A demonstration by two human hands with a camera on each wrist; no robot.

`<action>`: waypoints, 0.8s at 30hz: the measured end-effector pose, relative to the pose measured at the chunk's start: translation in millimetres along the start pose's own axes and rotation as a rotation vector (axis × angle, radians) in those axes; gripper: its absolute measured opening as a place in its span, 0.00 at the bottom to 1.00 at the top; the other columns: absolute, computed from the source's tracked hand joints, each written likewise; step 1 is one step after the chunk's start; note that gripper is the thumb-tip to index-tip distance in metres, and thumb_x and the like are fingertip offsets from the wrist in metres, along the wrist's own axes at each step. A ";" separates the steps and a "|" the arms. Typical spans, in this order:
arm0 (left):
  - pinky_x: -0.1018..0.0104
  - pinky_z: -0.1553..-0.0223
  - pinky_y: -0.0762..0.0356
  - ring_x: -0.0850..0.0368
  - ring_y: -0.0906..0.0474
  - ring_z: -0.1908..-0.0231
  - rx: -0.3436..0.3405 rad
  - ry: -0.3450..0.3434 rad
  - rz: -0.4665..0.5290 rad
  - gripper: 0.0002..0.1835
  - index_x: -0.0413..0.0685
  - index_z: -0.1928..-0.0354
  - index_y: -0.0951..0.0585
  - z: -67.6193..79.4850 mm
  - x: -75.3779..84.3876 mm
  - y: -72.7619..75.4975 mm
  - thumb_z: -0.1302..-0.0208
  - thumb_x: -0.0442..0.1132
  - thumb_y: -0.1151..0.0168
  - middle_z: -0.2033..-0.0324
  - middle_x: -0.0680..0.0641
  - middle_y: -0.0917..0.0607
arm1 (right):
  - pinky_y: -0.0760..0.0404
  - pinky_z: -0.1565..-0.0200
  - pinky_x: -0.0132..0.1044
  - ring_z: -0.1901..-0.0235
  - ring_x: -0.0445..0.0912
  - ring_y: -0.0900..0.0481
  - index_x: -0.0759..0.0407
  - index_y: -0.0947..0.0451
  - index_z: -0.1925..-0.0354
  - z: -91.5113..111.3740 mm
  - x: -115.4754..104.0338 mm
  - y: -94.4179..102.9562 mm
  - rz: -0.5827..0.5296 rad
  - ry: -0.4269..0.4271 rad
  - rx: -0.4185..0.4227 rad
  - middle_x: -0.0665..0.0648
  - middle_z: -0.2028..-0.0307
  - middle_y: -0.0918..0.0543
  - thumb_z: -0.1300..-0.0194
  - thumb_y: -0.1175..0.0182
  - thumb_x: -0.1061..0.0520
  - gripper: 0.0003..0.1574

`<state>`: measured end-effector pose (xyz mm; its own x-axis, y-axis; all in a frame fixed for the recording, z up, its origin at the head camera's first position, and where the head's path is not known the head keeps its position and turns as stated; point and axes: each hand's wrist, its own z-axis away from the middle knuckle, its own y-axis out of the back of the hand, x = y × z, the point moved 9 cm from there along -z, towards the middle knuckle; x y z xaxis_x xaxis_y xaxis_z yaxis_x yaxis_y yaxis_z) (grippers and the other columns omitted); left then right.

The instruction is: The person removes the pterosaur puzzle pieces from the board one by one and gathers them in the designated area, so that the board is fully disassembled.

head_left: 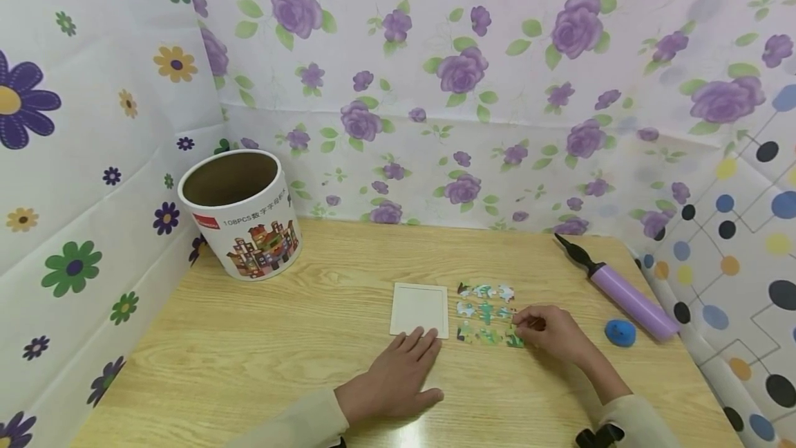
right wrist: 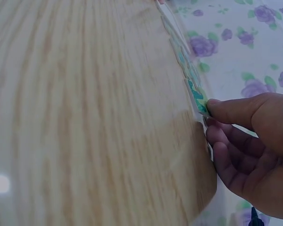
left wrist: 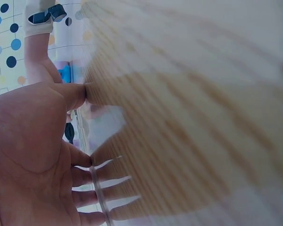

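Jigsaw pieces in green, blue and white lie in three rows on the table, just right of a square cream puzzle frame [head_left: 419, 310]. My right hand [head_left: 550, 330] is at the right end of these rows, fingers curled. In the right wrist view its thumb [right wrist: 236, 112] and fingers pinch the edge of a green jigsaw piece [right wrist: 196, 98] at the near right corner. My left hand [head_left: 401, 375] lies with straight fingers, their tips on the near edge of the puzzle frame. The left wrist view shows its open palm [left wrist: 33, 141] and the thumb held apart.
A large white bucket [head_left: 267, 227] with printed building blocks stands at the back left of the wooden table [head_left: 249, 351]. To the right lie a purple hand pump [head_left: 634, 299] with a black nozzle and a small blue lump [head_left: 620, 332]. Patterned cloth hangs around the table.
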<state>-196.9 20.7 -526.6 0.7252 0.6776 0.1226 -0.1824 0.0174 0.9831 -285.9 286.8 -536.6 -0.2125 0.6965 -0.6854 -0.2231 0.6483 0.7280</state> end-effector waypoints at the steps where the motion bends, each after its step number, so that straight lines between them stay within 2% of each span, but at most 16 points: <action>1: 0.46 0.26 0.43 0.43 0.49 0.22 -0.002 -0.002 0.006 0.42 0.42 0.20 0.43 0.0 0.1 0.0 0.22 0.65 0.58 0.21 0.41 0.44 | 0.20 0.63 0.34 0.65 0.39 0.19 0.49 0.14 0.57 -0.4 0.7 -0.4 0.003 0.000 -0.001 0.46 0.64 0.15 0.31 0.32 0.56 0.05; 18: 0.48 0.26 0.43 0.44 0.49 0.21 0.002 0.006 -0.020 0.43 0.43 0.20 0.44 -0.5 -1.1 -2.0 0.23 0.66 0.59 0.20 0.43 0.45 | 0.21 0.66 0.34 0.66 0.39 0.20 0.49 0.13 0.55 -3.4 5.0 -3.6 -0.015 0.009 -0.032 0.47 0.64 0.15 0.31 0.32 0.50 0.09; 24: 0.48 0.26 0.43 0.45 0.49 0.21 -0.005 0.004 -0.015 0.42 0.44 0.19 0.45 -0.6 -1.9 -1.8 0.22 0.66 0.59 0.20 0.43 0.45 | 0.19 0.63 0.34 0.64 0.40 0.18 0.50 0.13 0.53 -2.6 -6.4 -0.5 0.001 0.008 -0.026 0.46 0.62 0.14 0.31 0.33 0.48 0.11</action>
<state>-198.4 19.8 -528.7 0.7255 0.6799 0.1069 -0.1742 0.0312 0.9842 -286.8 281.3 -532.7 -0.2206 0.6947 -0.6846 -0.2476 0.6390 0.7283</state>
